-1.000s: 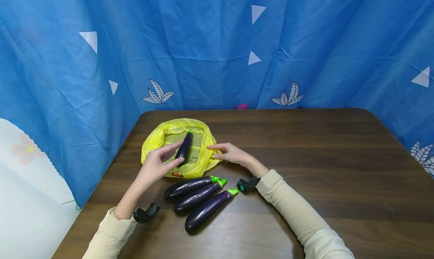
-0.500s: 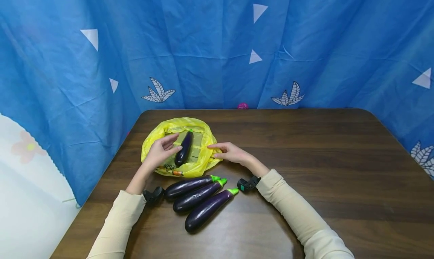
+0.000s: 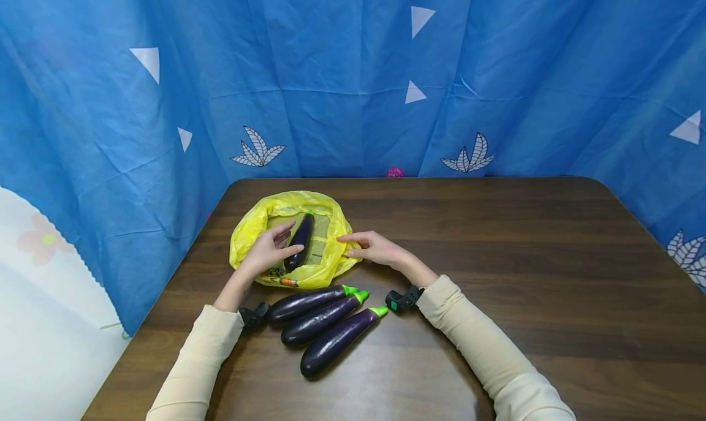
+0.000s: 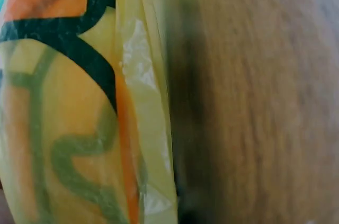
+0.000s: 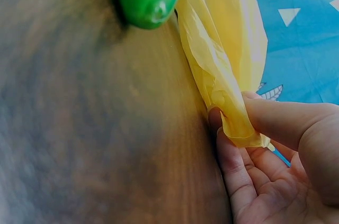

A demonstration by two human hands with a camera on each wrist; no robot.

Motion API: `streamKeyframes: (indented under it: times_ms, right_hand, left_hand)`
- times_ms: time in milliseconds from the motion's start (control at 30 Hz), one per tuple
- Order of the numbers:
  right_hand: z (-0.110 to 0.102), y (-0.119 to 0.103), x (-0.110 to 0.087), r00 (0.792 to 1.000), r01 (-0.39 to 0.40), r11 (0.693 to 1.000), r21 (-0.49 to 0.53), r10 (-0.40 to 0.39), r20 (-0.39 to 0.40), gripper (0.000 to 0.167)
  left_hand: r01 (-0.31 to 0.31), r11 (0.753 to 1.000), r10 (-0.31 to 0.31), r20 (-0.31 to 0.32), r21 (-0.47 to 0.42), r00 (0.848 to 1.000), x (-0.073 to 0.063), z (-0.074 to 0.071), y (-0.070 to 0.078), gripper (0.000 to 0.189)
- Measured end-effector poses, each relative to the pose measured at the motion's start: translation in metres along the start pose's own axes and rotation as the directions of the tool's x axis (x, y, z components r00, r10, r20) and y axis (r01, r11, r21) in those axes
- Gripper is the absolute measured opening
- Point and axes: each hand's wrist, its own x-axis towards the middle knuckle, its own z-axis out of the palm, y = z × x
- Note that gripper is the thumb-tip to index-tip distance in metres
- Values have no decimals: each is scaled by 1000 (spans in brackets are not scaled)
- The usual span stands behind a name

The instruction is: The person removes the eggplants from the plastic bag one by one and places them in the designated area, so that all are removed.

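Observation:
A yellow plastic bag (image 3: 248,225) lies spread with its mouth up at the table's left. Inside it rests one dark purple eggplant (image 3: 303,231), green tip pointing away. Over the bag's near left side my left hand (image 3: 266,249) reaches in, fingers loosely extended beside that eggplant and thumb overlapping it; whether they touch cannot be told. My right hand (image 3: 377,249) pinches the bag's right rim between thumb and fingers; the right wrist view shows the yellow film (image 5: 233,123) in this pinch. Three more eggplants (image 3: 322,318) lie side by side in front of the bag.
The brown wooden table (image 3: 524,255) extends far to the right of the bag. A blue patterned curtain (image 3: 342,72) hangs behind it. A white cloth (image 3: 49,311) is at the far left. Black wrist cameras (image 3: 404,299) sit close to the loose eggplants.
One second ago my left hand held the bagged eggplant at its near end. It let go, drew back left, then shifted slightly right over it again. The right hand stayed on the rim.

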Motion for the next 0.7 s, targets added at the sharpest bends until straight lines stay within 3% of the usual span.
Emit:
streamKeyframes:
  times_ms: [167,433,700]
  right_hand:
    - [0,0,1,1000,16,1000,-15,-16,-1,39]
    - [-1,1,3,999,-33,999,23,33,6,40]
    - [-3,0,2,999,-54,998,31,54,9,40]
  left_hand:
    - [19,1000,-19,19,2,1000,-1,2,-1,74]
    - [22,997,-24,32,71,999,2,5,-1,72]
    - [11,998,-13,25,63,1000,0,6,3,70]
